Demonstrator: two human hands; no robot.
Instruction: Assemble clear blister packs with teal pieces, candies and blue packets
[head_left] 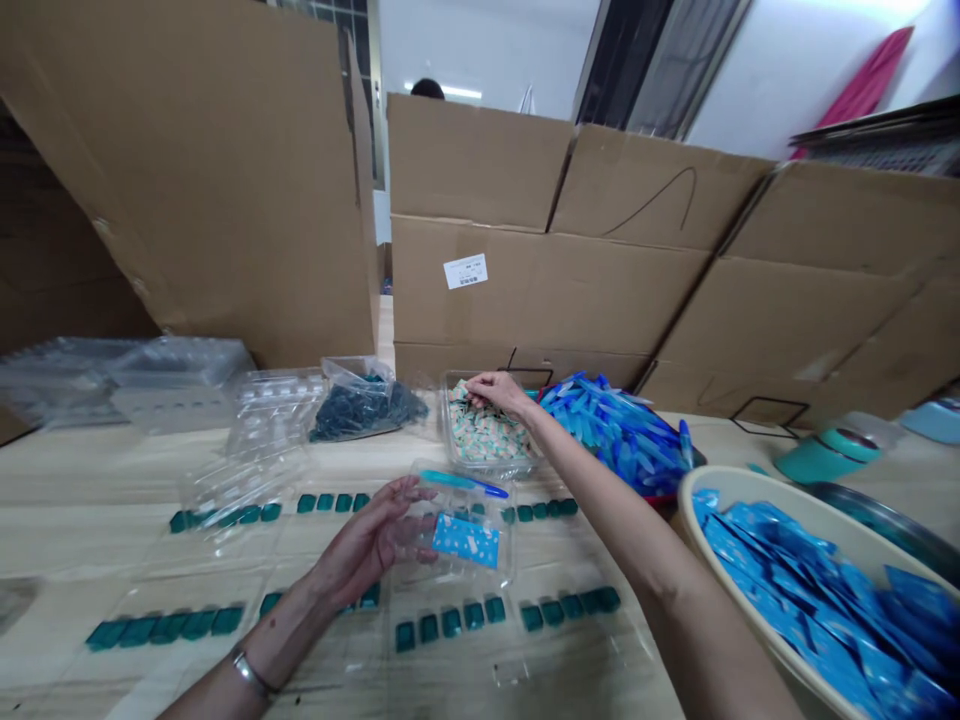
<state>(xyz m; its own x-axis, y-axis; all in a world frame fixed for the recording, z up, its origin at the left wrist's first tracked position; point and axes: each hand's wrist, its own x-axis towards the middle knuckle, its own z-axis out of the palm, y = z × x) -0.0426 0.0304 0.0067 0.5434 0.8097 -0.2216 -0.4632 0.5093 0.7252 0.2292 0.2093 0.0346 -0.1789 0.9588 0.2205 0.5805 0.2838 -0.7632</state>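
Clasping clear tray [436, 503] in left hand [367, 541]. Apparently picking small pieces [496, 436] with right hand [501, 392], beyond left grip; cannot confirm pinch on any. Calls for careful separation.

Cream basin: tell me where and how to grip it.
Take the cream basin by its left rim, from the left, fingers outside, thumb over the edge; that grip looks surest, since the lip there is bare and blue packets crowd inside.
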